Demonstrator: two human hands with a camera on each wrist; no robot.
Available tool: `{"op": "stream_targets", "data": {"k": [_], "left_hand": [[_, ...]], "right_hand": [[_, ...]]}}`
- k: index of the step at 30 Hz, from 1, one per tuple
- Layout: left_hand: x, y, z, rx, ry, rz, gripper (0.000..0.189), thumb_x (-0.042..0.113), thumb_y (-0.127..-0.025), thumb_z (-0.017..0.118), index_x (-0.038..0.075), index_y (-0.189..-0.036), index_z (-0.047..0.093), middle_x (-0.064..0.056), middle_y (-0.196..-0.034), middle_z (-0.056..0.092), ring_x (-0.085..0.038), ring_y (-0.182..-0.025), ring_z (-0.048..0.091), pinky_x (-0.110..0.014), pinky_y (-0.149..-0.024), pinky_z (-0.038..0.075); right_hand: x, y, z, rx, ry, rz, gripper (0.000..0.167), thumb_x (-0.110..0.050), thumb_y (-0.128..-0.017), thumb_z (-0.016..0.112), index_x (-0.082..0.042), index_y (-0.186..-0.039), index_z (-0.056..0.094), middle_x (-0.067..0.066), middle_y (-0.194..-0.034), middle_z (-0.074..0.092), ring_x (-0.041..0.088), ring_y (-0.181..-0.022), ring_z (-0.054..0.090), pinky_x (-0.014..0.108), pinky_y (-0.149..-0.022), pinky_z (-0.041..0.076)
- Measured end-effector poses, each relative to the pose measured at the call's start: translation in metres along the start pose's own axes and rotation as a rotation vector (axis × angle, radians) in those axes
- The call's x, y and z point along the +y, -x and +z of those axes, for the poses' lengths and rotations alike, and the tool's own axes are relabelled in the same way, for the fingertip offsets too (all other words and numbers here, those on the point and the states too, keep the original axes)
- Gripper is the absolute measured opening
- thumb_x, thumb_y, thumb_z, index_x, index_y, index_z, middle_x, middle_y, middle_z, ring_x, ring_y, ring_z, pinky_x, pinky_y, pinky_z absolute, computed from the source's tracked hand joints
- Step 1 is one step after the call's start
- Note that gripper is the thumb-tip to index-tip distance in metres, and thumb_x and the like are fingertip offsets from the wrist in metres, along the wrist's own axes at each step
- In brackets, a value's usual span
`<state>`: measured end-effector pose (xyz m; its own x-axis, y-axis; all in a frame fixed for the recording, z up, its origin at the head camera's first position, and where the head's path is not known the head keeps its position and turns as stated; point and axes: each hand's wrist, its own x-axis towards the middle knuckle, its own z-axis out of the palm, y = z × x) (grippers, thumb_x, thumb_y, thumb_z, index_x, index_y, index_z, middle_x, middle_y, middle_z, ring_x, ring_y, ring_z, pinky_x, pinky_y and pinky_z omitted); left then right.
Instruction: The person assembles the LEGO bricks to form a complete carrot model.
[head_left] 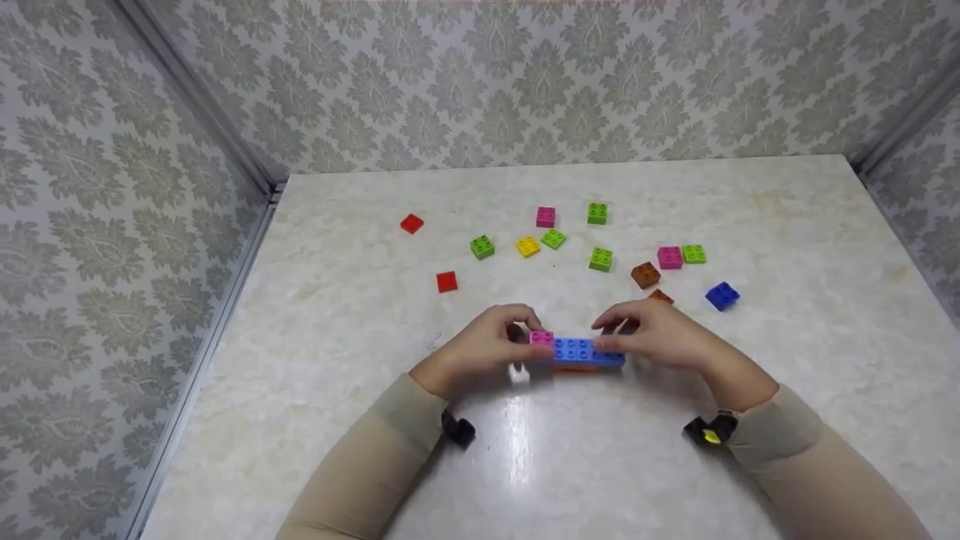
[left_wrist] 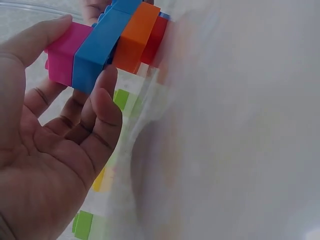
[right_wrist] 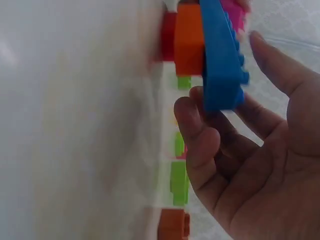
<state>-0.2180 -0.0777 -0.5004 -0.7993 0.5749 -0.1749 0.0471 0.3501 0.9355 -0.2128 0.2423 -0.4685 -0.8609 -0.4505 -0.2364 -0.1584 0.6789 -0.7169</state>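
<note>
A small brick stack stands in front of the person: a long blue brick (head_left: pixel 576 352) lies across an orange brick (right_wrist: pixel 189 40), with a red brick (right_wrist: pixel 169 36) below. On the blue brick's left end sits a pink brick (left_wrist: pixel 67 52). The left hand (head_left: pixel 491 341) pinches this pink brick, thumb on its studded top and fingers behind. Around the blue brick's right end is the right hand (head_left: pixel 664 334); its thumb hovers apart from the studs in the right wrist view, and its bent fingers are close to the brick's end. Their contact is partly hidden.
Loose bricks lie beyond the hands: red ones (head_left: pixel 447 282) at left, a yellow one (head_left: pixel 528 247), several green ones (head_left: pixel 601 259), pink ones (head_left: pixel 670 257), brown ones (head_left: pixel 646 275) near the right hand, and a dark blue one (head_left: pixel 722 296). Patterned walls border the table (head_left: pixel 315 420).
</note>
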Motion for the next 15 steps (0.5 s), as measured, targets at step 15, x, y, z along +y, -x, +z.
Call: {"op": "stream_targets", "data": {"k": [15], "left_hand": [[-0.003, -0.002, -0.001, 0.072, -0.009, 0.001, 0.025, 0.036, -0.098, 0.090, 0.021, -0.109, 0.072, 0.001, -0.105, 0.072, -0.015, -0.085, 0.067, -0.028, -0.078, 0.056]], "right_hand": [[0.047, -0.003, -0.051, 0.187, 0.065, 0.309, 0.061, -0.045, -0.098, 0.089, -0.005, -0.140, 0.072, 0.024, -0.143, 0.070, 0.039, -0.126, 0.064, 0.050, -0.101, 0.053]]}}
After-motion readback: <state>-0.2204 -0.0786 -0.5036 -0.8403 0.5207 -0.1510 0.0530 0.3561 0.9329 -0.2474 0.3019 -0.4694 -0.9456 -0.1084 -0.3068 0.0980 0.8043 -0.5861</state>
